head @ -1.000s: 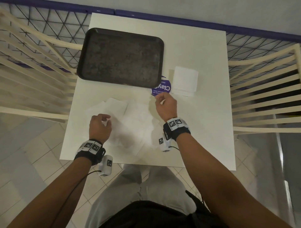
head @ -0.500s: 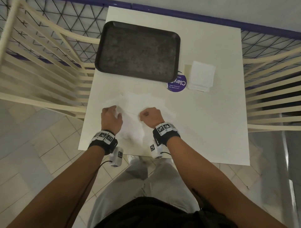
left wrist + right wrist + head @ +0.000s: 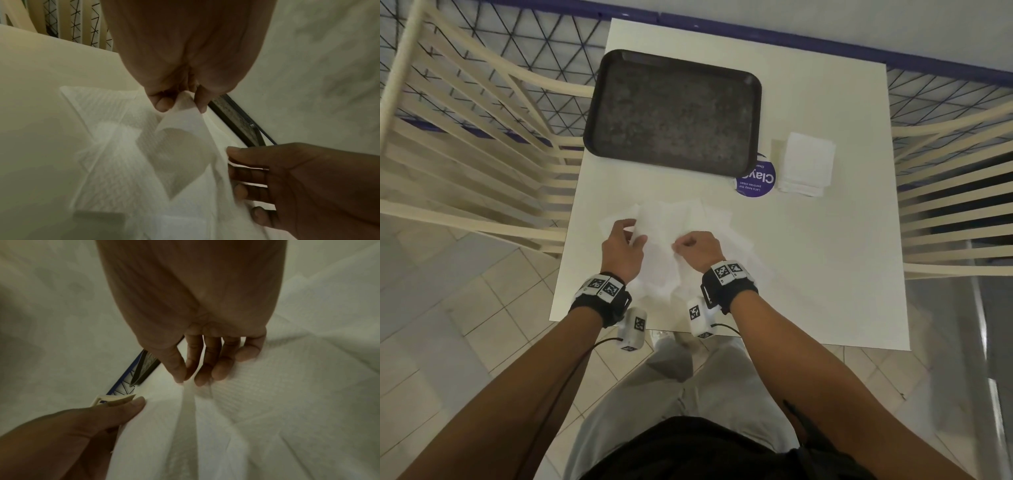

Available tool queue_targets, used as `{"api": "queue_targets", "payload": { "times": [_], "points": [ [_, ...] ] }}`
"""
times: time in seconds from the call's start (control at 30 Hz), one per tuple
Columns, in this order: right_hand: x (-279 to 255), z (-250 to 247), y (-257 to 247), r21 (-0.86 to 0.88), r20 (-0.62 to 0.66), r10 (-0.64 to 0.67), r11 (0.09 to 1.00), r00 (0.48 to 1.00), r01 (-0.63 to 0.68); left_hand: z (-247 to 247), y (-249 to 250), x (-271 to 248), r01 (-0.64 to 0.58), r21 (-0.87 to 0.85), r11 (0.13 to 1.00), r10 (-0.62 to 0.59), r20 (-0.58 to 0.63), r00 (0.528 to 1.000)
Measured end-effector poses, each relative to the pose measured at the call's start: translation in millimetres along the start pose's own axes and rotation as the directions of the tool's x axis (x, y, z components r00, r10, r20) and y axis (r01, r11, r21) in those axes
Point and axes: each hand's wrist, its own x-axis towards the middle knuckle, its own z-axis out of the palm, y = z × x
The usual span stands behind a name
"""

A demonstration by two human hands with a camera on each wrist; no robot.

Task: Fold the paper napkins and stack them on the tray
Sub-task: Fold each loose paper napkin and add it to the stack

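L hand [image 3: 624, 247] pinches edge of top napkin [image 3: 664, 240], thumb + finger | R hand [image 3: 697, 248] pinches same sheet at crease | loose napkins [image 3: 717, 222] spread near table [image 3: 825, 274] edge, 6 o'clock | tray [image 3: 674, 109] bare, 12 o'clock | purple sticker [image 3: 756, 180] + folded napkin stack [image 3: 806, 164], 2 o'clock, beside tray.

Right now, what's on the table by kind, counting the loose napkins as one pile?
Tray: 1, nothing on it
Pile of loose napkins: 1, both hands on it
Stack of folded napkins: 1
Round sticker: 1
Total: 4
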Motion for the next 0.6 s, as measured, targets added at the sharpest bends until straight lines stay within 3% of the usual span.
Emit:
{"api": "queue_targets", "payload": {
  "times": [0.27, 0.43, 0.6],
  "points": [
    [-4, -14, 0, 0.304, -0.128, -0.045, 0.949, 0.991, 0.083, 6, 8, 3, -0.178, 0.002, 0.984, 0.178, 0.008, 0.984],
    [-13, -31, 2, 0.221, -0.154, -0.232, 0.939, 0.961, 0.262, 17, 17, 4, -0.196, -0.017, 0.98, 0.196, 0.01, 0.98],
    [-19, -44, 4, 0.143, -0.179, -0.319, 0.928, 0.931, 0.345, 26, 24, 0, -0.235, -0.029, 0.972, 0.235, -0.004, 0.972]
  ]
}}
